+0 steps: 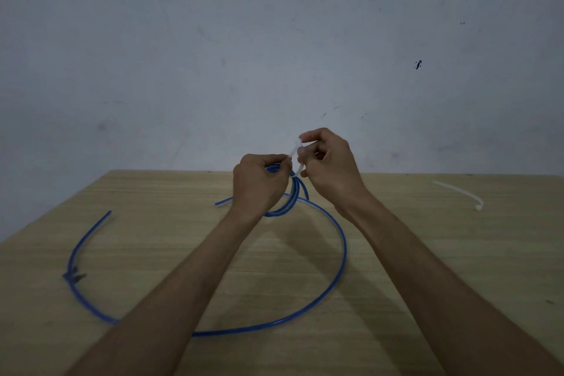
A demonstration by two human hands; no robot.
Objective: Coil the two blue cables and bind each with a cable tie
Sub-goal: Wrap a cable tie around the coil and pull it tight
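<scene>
Your left hand (259,183) is curled round the coiled blue cable (290,203), gripping the small bundle of loops at its far side and holding it up just above the far middle of the table (427,253); the lower part of the coil hangs below your fist. Your right hand (329,166) sits just to the right of it, almost touching, with fingers bent and the fingertips pinching a white cable tie (293,152). The tie's strip runs slantwise between your two hands and curves down beside the coil; whether it is already threaded through its own head you cannot tell from here. The second blue cable (343,253) lies loose on the wood in one wide open arc: one end points to the far left, the line sweeps near you under both forearms, then climbs on the right and ends just left of your left wrist. On its left stretch there is a dark patch (74,276), too blurred to make out. A second cable tie (460,192) lies flat at the far right, well apart from both hands. Behind the table stands a grey, scuffed wall (274,40).
</scene>
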